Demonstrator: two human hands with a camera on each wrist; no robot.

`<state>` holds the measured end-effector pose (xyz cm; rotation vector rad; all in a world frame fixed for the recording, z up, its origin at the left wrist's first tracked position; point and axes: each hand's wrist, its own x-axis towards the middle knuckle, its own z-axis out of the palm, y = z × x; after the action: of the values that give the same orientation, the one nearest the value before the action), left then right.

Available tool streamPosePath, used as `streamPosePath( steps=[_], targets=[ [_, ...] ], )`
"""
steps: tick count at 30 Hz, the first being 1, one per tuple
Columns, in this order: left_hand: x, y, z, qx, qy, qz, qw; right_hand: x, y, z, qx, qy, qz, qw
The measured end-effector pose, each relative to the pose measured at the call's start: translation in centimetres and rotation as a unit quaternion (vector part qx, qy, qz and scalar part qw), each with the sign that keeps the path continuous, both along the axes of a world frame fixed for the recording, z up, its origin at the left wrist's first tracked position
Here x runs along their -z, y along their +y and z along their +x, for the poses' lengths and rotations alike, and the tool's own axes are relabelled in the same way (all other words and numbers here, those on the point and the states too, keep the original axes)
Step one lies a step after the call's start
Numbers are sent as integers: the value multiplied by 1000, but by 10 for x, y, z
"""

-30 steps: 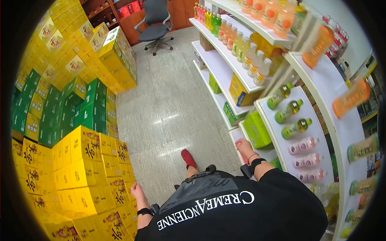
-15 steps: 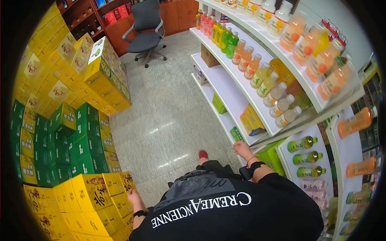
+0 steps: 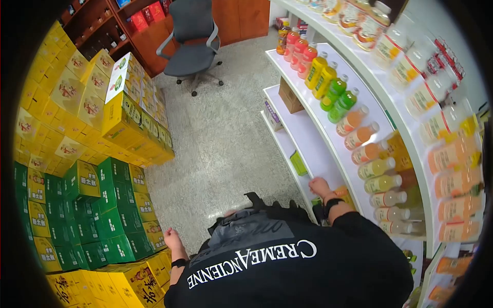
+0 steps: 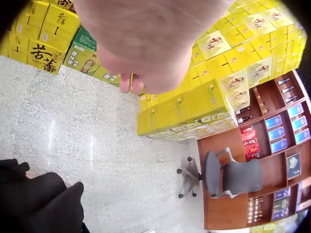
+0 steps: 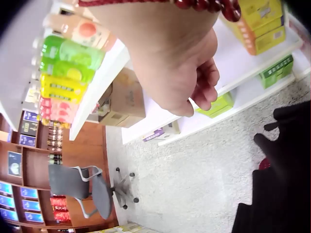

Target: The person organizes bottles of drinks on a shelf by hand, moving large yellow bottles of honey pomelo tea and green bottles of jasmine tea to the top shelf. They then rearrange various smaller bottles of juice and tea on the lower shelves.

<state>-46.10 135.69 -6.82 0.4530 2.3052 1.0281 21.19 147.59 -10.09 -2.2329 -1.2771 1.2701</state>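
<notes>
Two hands between stacked cartons and a shelf unit.
Left hand [image 3: 172,238]: loosely curled, most fingers hidden in its wrist view; near the green cartons [image 3: 118,197], stacked on the floor [image 3: 215,128] on the person's left. Right hand [image 3: 320,187]: fingers relaxed and part-curled, just beside the lower tiers of the shelf unit [image 3: 314,143] on the person's right; contact, cannot tell. Green box [image 3: 298,163]: lower tier, near the right hand. Bottles [image 3: 336,91], pink, yellow, green and orange among them: upper tiers, in rows. Brown box [image 3: 291,97]: tier beneath the bottles. Yellow cartons [image 3: 134,123]: stacked beyond the green ones. Chair [image 3: 192,49]: grey, wheeled, far end, before a wooden cabinet [image 3: 241,20].
</notes>
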Motion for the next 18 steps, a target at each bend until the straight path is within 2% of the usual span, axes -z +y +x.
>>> streamPosePath(
  steps=[1,3,5,6,8,10,11,12,14,15,16,18],
  targets=[
    [-4,18,-1,-17,-20,39,999,3,33,-6,-21,-11,0,1000],
    [-3,62,-4,-35,-44,87,995,-42,100,-46,-26,12,13,1000],
    [7,94,-16,-93,-63,111,988,-30,159,-77,-15,13,58,998],
    [14,110,-24,-91,-64,113,987,-24,188,-89,-3,16,100,995],
    [33,136,-46,-61,-84,81,991,-17,242,-112,-9,27,87,996],
    [60,170,-71,-66,-61,41,995,-12,291,-133,-11,42,78,996],
    [119,158,-105,-56,-57,47,996,-16,312,-140,-50,26,58,997],
    [159,191,-139,-75,-50,71,993,-21,333,-147,-86,10,39,995],
    [106,255,-143,-43,-106,53,992,-10,368,-149,-121,-27,72,990],
    [169,275,-183,-26,-96,51,994,-8,386,-149,-106,-12,63,992],
    [91,333,-152,-34,-32,-37,998,-5,411,-151,-91,2,55,994],
    [44,418,-134,-51,-48,-7,998,-32,455,-163,-67,-3,77,995]
  ],
)
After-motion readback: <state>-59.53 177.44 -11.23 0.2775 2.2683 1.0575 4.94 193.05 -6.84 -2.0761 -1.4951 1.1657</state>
